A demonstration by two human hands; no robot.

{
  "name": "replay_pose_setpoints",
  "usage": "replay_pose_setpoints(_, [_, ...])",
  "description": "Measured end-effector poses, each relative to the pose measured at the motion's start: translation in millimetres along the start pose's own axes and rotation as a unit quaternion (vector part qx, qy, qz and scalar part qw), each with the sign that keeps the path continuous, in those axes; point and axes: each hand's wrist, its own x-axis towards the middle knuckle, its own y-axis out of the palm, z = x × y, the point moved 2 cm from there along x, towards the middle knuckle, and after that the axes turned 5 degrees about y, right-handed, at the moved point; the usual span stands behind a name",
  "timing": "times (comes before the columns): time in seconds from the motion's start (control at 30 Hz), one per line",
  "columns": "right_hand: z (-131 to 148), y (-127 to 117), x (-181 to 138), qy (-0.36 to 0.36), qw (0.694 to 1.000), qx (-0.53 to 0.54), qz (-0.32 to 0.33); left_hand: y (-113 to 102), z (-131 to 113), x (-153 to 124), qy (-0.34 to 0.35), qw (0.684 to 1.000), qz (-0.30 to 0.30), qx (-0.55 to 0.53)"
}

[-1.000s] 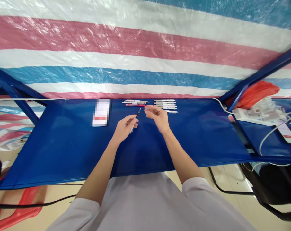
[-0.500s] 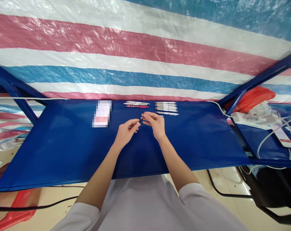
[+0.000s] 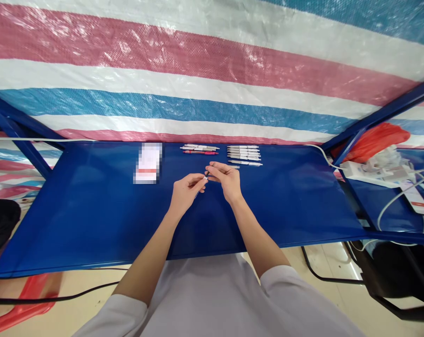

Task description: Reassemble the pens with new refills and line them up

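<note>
My left hand [image 3: 186, 189] and my right hand [image 3: 226, 178] meet over the middle of the blue table [image 3: 92, 210], both pinched on one slim pen [image 3: 205, 177] held between them. Only a short piece of the pen shows between the fingertips. Beyond the hands lie two neat rows of pens: a small group with a red one [image 3: 200, 150] on the left and several white ones [image 3: 244, 155] on the right. A small loose part [image 3: 233, 167] lies just past my right hand.
A white card or box [image 3: 148, 163] lies at the back left of the table. A striped tarp [image 3: 212, 70] hangs behind. To the right are a power strip [image 3: 369, 169], white cables and a red bag [image 3: 371, 140]. A red stool [image 3: 18, 304] stands lower left.
A second ago my left hand held the pen up alone, my right hand open beside it. The right hand has since come in and pinched the pen's tip; the hands stay joined.
</note>
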Motion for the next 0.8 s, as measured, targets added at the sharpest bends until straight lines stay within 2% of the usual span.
replay_pose_setpoints(0.33, [-2.8, -3.7, 6.3, -0.027, 0.999, -0.003, -0.032, -6.7, 6.7, 0.6, 0.027, 0.997, 0.053, 0.053])
replay_pose_setpoints(0.47, [2.4, -10.2, 13.2, -0.037, 0.997, 0.039, -0.05, -12.5, 7.6, -0.4, 0.017, 0.995, 0.073, 0.066])
replay_pose_setpoints(0.6, [7.0, -17.4, 20.0, -0.046, 0.992, 0.092, -0.079, -16.8, 9.2, -0.6, -0.003, 0.997, 0.074, 0.014])
replay_pose_setpoints(0.8, [-11.7, -21.8, 23.7, -0.032, 0.994, 0.084, -0.055, -24.8, 17.9, 10.5, -0.031, 0.99, -0.001, -0.141])
